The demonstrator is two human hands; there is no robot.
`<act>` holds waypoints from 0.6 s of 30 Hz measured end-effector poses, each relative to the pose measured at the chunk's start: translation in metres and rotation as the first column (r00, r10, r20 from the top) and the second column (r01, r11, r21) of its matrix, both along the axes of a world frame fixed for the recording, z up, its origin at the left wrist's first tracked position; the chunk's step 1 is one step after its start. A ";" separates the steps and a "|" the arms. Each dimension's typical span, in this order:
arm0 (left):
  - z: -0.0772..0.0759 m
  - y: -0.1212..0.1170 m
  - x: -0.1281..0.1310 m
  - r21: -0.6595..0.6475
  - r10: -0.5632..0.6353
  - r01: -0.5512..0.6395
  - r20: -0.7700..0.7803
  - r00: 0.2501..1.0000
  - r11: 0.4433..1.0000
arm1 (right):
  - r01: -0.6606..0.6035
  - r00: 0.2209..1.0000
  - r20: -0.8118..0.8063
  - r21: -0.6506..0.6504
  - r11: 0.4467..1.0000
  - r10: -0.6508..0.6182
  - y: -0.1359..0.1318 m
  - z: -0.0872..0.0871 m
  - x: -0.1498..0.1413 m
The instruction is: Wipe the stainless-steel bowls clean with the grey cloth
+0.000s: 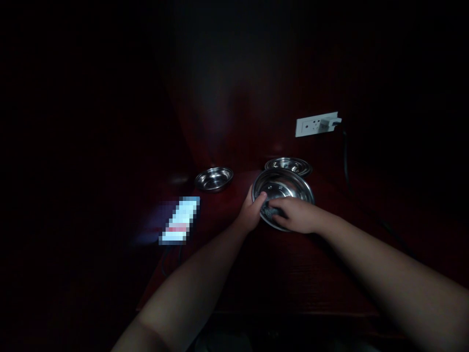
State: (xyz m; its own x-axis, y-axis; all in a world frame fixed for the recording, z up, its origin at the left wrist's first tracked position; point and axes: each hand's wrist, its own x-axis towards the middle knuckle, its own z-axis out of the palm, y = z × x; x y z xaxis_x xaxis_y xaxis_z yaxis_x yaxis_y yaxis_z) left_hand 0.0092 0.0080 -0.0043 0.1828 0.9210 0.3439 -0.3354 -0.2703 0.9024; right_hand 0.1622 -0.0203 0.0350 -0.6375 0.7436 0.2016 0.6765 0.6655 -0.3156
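Note:
A shiny steel bowl is tilted toward me above the dark red surface. My left hand grips its left rim, with the thumb over the edge on the inside and the other fingers hidden behind. Inside the bowl, my right hand has its fingers curled on a grey, wiry steel wool scrubber, pressed to the lower left wall. Just behind the held bowl lies a steel dish, partly covered by it. Another small steel bowl stands upright to the left, apart from both hands.
A lit, pixelated screen lies left of my left forearm, with a thin cable below it. A white wall socket holds a plug, and its black cord runs down the right. The table's front edge crosses beneath my arms. Surroundings are very dark.

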 end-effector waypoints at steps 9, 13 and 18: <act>0.000 0.000 0.001 -0.006 0.001 -0.001 0.008 1.000 1.000 | -0.108 0.986 -0.124 0.048 0.993 0.113 -0.004 0.001 -0.006; -0.001 0.002 0.000 0.003 -0.002 0.002 -0.004 1.000 1.000 | -0.100 0.979 -0.168 0.091 0.991 0.114 -0.004 0.001 -0.009; -0.003 0.004 0.001 -0.020 0.015 -0.014 0.016 1.000 1.000 | -0.039 0.985 -0.162 0.135 0.990 0.061 -0.004 0.002 -0.009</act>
